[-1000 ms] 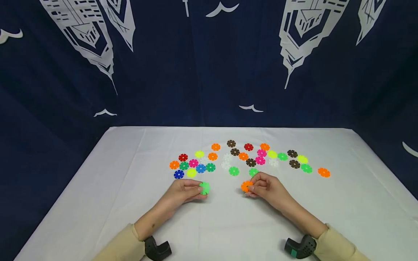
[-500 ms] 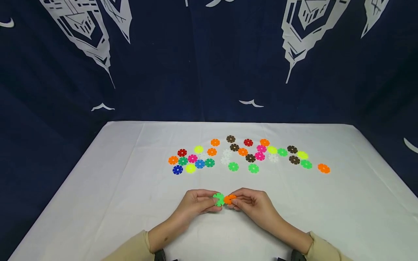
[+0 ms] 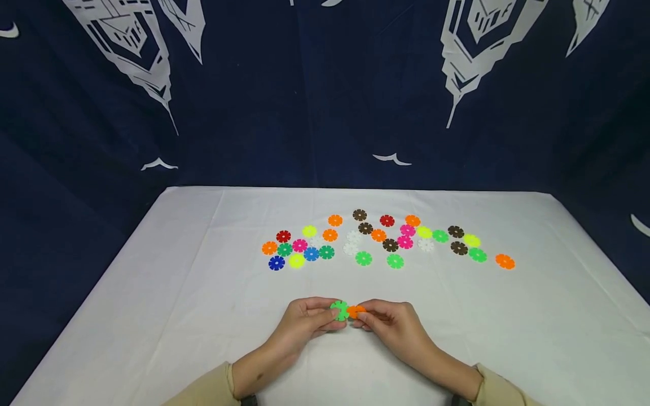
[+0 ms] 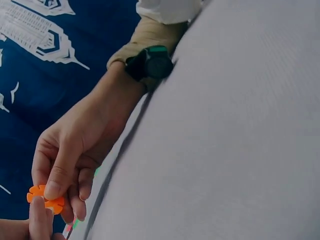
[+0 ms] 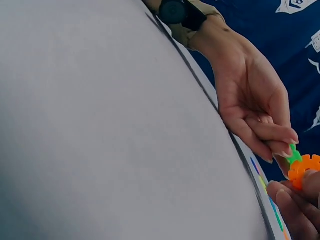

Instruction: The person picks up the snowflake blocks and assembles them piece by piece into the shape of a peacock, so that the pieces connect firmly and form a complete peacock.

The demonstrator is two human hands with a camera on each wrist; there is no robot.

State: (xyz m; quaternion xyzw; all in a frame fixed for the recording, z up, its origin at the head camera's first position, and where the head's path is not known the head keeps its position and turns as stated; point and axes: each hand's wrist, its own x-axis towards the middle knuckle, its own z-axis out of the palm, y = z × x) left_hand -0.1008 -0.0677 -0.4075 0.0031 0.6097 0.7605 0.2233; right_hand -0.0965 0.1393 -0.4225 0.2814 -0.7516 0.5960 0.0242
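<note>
In the head view my left hand [image 3: 308,320] pinches a light green notched disc [image 3: 339,310] between thumb and fingers. My right hand [image 3: 398,322] pinches an orange notched disc [image 3: 356,312] just to the right of it. The two discs meet at their edges, the orange one tilted against the green; whether their slots are engaged I cannot tell. The left wrist view shows the right hand [image 4: 70,155] on the orange disc [image 4: 36,191], with left fingertips [image 4: 37,217] close by. From the right wrist, the green disc [image 5: 294,155] is partly hidden behind the orange disc [image 5: 299,170].
Many loose notched discs in several colours lie flat beyond the hands on the white tablecloth [image 3: 203,316], among them a dark blue disc [image 3: 276,263], two light green ones, and an orange disc [image 3: 505,261] far right. A navy printed curtain [image 3: 315,113] hangs behind.
Both hands have come together from apart, nearer the body, bringing the green and orange discs edge to edge. Over the last half second the orange disc has tilted flatter. The loose discs stay put.
</note>
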